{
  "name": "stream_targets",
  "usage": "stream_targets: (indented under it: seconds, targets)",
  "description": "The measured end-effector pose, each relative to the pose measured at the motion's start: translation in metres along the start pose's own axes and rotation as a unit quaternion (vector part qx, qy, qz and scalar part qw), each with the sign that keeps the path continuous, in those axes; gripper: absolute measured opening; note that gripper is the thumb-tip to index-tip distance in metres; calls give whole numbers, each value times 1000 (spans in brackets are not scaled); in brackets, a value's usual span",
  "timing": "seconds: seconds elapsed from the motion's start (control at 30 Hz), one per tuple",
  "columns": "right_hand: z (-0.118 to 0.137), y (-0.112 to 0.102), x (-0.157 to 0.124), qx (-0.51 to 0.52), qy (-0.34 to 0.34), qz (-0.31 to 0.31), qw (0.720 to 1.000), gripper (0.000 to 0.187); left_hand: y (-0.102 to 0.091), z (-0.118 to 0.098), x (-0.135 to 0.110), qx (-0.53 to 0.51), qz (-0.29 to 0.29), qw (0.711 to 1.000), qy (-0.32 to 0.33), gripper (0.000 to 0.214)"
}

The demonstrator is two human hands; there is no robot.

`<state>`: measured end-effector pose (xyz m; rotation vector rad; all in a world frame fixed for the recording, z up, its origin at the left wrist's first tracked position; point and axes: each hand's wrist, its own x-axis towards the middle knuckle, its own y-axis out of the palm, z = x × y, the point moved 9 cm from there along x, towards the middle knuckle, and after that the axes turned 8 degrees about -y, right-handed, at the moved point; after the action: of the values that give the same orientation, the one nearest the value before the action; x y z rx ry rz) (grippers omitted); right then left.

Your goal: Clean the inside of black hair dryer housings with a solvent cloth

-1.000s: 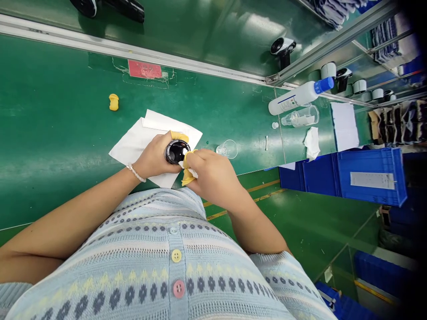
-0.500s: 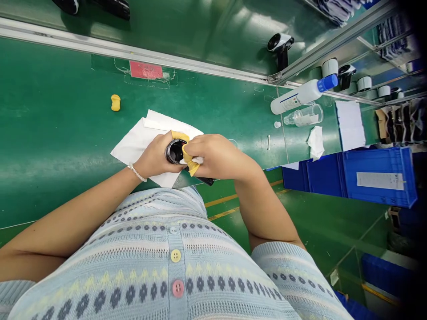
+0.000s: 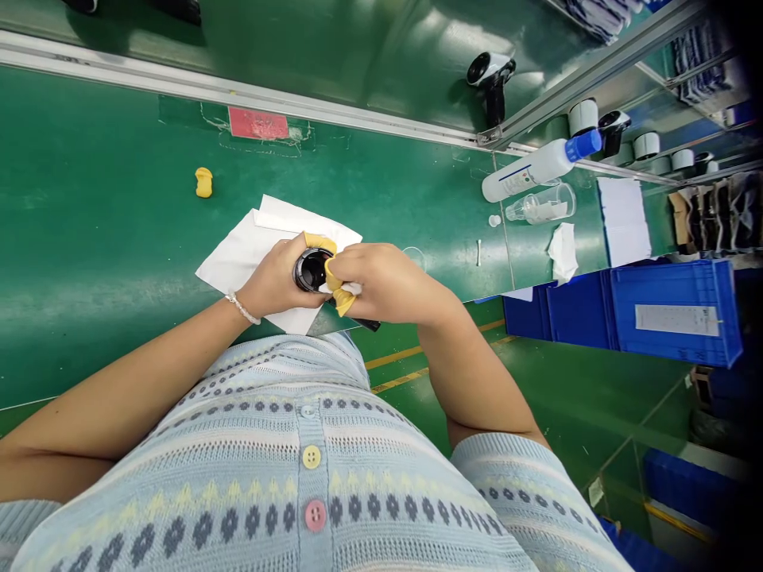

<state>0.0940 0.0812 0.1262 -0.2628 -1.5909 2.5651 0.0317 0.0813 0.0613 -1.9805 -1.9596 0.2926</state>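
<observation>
Black, the round-mouthed device [image 3: 311, 272] sits left of frame centre, gripped by the left hand [image 3: 275, 280]; the right hand [image 3: 387, 282] pinches what looks like white tissue [image 3: 352, 288] at its rim.

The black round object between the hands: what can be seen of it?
The black round object has a dark, glossy opening facing the camera, ringed by a greyish rim; it looks like hard plastic or metal. The left hand grips it above white sheets. The right hand, pinching a white wad in yellow-covered fingertips, covers its right edge; exact contact there is hidden. A dark bar shows below that hand, possibly part of the object.
</observation>
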Motion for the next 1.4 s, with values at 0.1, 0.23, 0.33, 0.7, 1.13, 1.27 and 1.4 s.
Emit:
stream_targets:
  seconds: [0.1,0.23,0.33,0.7,1.13,1.27,1.4]
  targets:
    - [-2,2,-2,-11,7,-15,1000,10,-2,2,0,-8,-7,1000,-5,53]
    - [-4,-2,-10,-39,39,-123,991,3,-2,5,0,-7,-13,1000,-26,55]
    - [-2,-8,-25,-57,106,-257,959,8,-1,3,-1,2,-19,1000,-22,52]
    - [28,6,-40,-227,146,-294,917,14,-1,2,-2,36,-25,998,-33,54]
    - [10,4,-64,-202,177,-349,898,13,-2,0,-3,21,-32,999,1,53]
    - [21,4,-70,-187,133,-385,894,12,-1,3,-3,27,-24,999,-13,55]
    - [37,11,-57,-190,88,-385,899,18,-1,3,-2,28,-20,999,-21,60]
